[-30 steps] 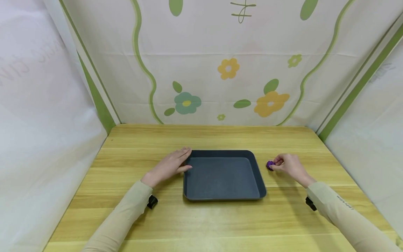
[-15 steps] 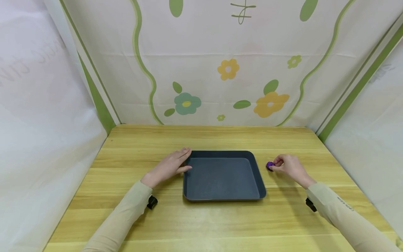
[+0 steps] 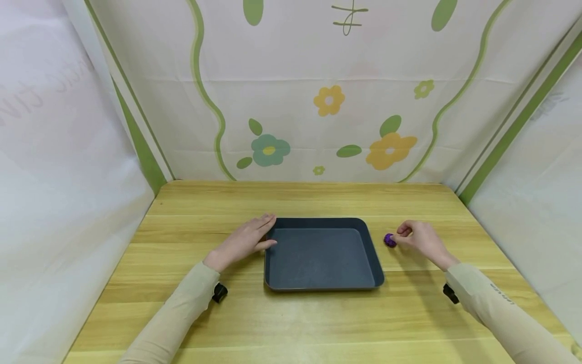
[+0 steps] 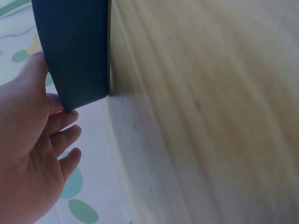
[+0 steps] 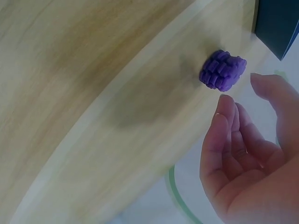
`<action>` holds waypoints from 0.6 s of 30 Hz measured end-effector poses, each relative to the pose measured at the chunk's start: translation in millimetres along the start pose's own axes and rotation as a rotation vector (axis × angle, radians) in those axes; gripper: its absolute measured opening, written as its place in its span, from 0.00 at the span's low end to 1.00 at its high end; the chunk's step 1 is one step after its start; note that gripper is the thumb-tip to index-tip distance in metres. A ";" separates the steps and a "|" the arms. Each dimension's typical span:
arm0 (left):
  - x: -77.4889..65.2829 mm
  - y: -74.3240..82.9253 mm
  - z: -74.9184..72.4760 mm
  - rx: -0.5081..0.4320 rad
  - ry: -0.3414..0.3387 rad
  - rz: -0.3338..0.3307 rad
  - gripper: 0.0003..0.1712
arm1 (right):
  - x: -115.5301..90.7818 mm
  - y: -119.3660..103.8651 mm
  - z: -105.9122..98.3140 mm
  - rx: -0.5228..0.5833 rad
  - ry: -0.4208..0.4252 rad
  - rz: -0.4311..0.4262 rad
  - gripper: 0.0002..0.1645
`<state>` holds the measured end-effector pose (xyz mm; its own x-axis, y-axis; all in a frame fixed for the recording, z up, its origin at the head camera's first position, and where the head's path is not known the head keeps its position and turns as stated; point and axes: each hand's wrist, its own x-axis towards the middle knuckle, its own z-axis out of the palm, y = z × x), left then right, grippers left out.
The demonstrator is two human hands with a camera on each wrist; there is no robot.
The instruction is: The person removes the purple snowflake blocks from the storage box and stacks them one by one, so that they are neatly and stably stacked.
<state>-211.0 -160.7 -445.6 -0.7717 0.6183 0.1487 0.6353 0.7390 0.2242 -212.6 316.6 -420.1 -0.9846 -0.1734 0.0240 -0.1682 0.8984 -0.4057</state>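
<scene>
My left hand [image 3: 245, 239] rests at the far left corner of a dark grey baking tray [image 3: 325, 258], its fingers nearly straight and the thumb reaching over the left rim. In the left wrist view the fingertips lie by the corner of the tray wall [image 4: 77, 51]. To the right of the tray a small purple, bumpy, berry-like piece [image 3: 389, 240] lies on the table. Beside it hovers my right hand [image 3: 423, 240], fingers loosely bent. The right wrist view shows thumb and fingers spread apart, with the purple piece [image 5: 223, 71] just beyond the fingertips.
Under everything is a light wooden table [image 3: 300, 323]. White cloth printed with flowers [image 3: 291, 101] rises along its back edge, and further white cloth panels stand at the left and right sides. The tray's interior shows only its own flat floor.
My right hand has let go of the purple piece and drawn back slightly to the right, the piece staying on the table. The left hand and tray have kept their places.
</scene>
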 end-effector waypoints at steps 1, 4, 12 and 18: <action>0.1 0.0 0.0 -0.001 0.000 0.000 0.40 | -0.1 -0.1 -1.0 -0.004 0.002 0.002 0.15; 0.3 0.1 -0.2 -0.003 -0.001 0.002 0.40 | -0.1 0.1 -3.2 -0.005 0.010 0.012 0.15; 0.3 0.8 -0.8 -0.007 0.011 0.010 0.40 | -0.6 3.0 -5.7 -0.013 0.057 0.026 0.17; -0.3 -1.9 -1.1 -0.027 -0.015 -0.022 0.40 | 0.1 7.7 -3.8 -0.001 0.111 0.004 0.16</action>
<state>-212.0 -162.6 -445.1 -0.7851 0.6057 0.1293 0.6167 0.7452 0.2537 -214.2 325.0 -419.7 -0.9846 -0.1243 0.1231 -0.1643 0.8992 -0.4055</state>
